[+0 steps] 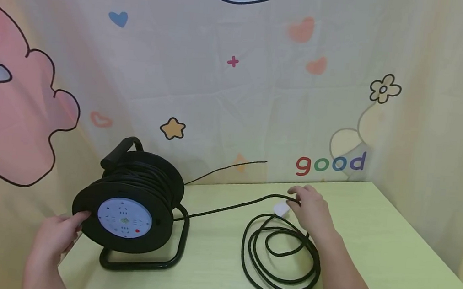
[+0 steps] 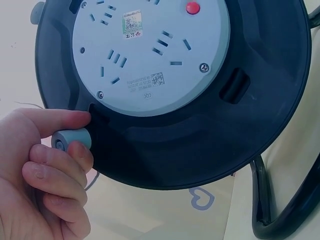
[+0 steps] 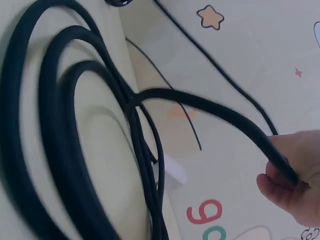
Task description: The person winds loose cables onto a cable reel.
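Observation:
A black extension cord reel [image 1: 160, 200] stands on the left of the table, with black cable wound between its flanges. Its front carries a pale round socket panel [image 1: 124, 218] with a red button [image 2: 192, 7]. My left hand [image 1: 51, 239] is at the reel's left edge. In the left wrist view its thumb and fingers grip a short grey crank knob [image 2: 72, 139] on the flange. To the right, my right hand [image 1: 312, 211] holds the black cable [image 1: 226, 207] that runs from the reel, raised above the table. Loose cable loops [image 1: 243, 244] lie below that hand.
A white plug [image 1: 281, 208] sits at the back of the loops, partly behind the right hand. The reel rests on a black tubular stand [image 1: 142, 266]. A thin dark line [image 1: 229, 166] shows on the patterned curtain [image 1: 226, 107] behind the pale table [image 1: 213, 262].

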`<state>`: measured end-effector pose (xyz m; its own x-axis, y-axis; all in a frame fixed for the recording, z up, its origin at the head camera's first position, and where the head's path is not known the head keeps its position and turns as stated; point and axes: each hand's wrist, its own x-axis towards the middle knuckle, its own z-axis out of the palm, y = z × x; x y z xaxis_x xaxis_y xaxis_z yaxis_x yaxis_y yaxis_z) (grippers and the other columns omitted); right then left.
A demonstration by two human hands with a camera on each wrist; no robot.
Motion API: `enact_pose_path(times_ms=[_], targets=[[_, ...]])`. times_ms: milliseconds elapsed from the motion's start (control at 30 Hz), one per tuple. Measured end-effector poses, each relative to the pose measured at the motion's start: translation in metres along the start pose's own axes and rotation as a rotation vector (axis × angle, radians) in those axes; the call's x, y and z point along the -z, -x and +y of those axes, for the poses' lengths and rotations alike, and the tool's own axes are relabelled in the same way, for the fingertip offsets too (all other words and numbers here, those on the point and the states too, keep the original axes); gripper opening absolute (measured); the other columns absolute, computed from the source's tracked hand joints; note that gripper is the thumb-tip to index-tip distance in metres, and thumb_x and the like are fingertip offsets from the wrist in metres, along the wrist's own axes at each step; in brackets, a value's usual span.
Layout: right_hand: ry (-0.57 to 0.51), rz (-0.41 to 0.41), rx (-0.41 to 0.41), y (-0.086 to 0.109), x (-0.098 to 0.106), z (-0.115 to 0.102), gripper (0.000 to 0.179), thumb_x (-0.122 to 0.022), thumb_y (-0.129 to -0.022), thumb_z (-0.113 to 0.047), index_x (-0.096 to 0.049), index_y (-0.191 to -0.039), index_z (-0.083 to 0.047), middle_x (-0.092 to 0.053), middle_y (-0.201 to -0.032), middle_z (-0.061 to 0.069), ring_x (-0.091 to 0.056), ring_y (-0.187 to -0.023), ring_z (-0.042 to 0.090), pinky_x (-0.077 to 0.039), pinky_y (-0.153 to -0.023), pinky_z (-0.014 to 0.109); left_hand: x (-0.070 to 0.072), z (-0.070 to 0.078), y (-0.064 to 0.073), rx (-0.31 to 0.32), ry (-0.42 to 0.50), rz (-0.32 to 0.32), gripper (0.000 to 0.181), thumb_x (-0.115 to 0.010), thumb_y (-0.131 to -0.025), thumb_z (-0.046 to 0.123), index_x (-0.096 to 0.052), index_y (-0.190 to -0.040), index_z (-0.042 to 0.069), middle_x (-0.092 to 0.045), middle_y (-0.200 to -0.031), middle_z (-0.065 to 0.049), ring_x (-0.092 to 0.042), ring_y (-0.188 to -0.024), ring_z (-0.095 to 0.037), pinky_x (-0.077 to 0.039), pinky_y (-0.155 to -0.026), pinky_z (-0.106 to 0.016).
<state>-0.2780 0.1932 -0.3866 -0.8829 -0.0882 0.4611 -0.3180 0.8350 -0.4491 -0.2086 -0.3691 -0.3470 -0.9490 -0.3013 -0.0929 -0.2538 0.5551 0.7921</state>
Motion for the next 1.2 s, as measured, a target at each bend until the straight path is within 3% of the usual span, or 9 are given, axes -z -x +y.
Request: enact_pose_path(times_ms=[67,167,267,400,533,700,1200], targets=[[0.003,0.019,-0.057,0.001,0.004,0.007,0.014,-0.068,-0.090,-0.024,-0.065,-0.092,-0.010,-0.062,-0.072,0.002,-0.059,-0.061,0.016,-0.047,-0.057,0.040,0.000,-0.001,0.000,-0.001,-0.003,0.000,0.056,-0.054,-0.092,0.054,-0.046,-0.053,0.014,-0.037,-0.047,0.003,-0.042,-0.046,-0.017,-0.036,-0.055,-0.036],[-0.076,-0.030,-0.138,0.002,0.007,0.016,0.029,-0.063,-0.093,-0.037,-0.061,-0.080,-0.012,-0.055,-0.055,-0.001,-0.055,-0.045,0.014,-0.043,-0.051,0.035,0.000,-0.001,0.000,-0.003,-0.006,-0.001,0.056,-0.054,-0.092,0.054,-0.047,-0.054,0.014,-0.037,-0.047,0.004,-0.041,-0.046,-0.017,-0.036,-0.055,-0.035],[-0.165,-0.075,-0.171,0.001,0.011,0.024,0.035,-0.061,-0.092,-0.045,-0.061,-0.079,-0.013,-0.051,-0.056,0.001,-0.055,-0.045,0.020,-0.043,-0.050,0.035,0.000,-0.001,0.000,-0.006,-0.012,0.006,0.056,-0.054,-0.092,0.054,-0.047,-0.054,0.014,-0.037,-0.047,0.004,-0.041,-0.046,-0.017,-0.036,-0.055,-0.035],[-0.230,-0.069,-0.124,0.002,0.019,0.032,0.032,-0.059,-0.094,-0.044,-0.068,-0.092,-0.014,-0.063,-0.079,0.004,-0.057,-0.070,0.022,-0.047,-0.064,0.039,-0.001,-0.002,0.001,-0.005,-0.006,0.019,0.055,-0.056,-0.091,0.054,-0.046,-0.054,0.015,-0.037,-0.046,0.004,-0.041,-0.046,-0.016,-0.036,-0.054,-0.035],[-0.225,-0.053,-0.039,0.003,0.025,0.038,0.027,-0.057,-0.097,-0.035,-0.069,-0.105,-0.012,-0.067,-0.097,0.004,-0.057,-0.087,0.019,-0.048,-0.076,0.043,-0.002,-0.001,0.001,-0.003,0.003,0.028,0.055,-0.057,-0.091,0.054,-0.046,-0.052,0.015,-0.037,-0.045,0.004,-0.041,-0.044,-0.016,-0.036,-0.053,-0.035],[-0.205,-0.023,0.007,0.004,0.026,0.038,0.027,-0.058,-0.097,-0.033,-0.069,-0.106,-0.011,-0.067,-0.099,0.004,-0.058,-0.090,0.019,-0.050,-0.078,0.045,-0.002,0.001,0.001,-0.001,0.006,0.035,0.055,-0.057,-0.090,0.054,-0.048,-0.054,0.014,-0.037,-0.046,0.004,-0.041,-0.044,-0.016,-0.037,-0.052,-0.035],[-0.190,-0.013,0.013,0.004,0.022,0.035,0.025,-0.060,-0.096,-0.032,-0.070,-0.104,-0.011,-0.067,-0.099,0.004,-0.058,-0.089,0.019,-0.050,-0.078,0.045,-0.002,0.002,0.001,0.010,0.018,0.046,0.054,-0.055,-0.091,0.054,-0.047,-0.055,0.015,-0.039,-0.047,0.004,-0.042,-0.046,-0.016,-0.036,-0.052,-0.035]])
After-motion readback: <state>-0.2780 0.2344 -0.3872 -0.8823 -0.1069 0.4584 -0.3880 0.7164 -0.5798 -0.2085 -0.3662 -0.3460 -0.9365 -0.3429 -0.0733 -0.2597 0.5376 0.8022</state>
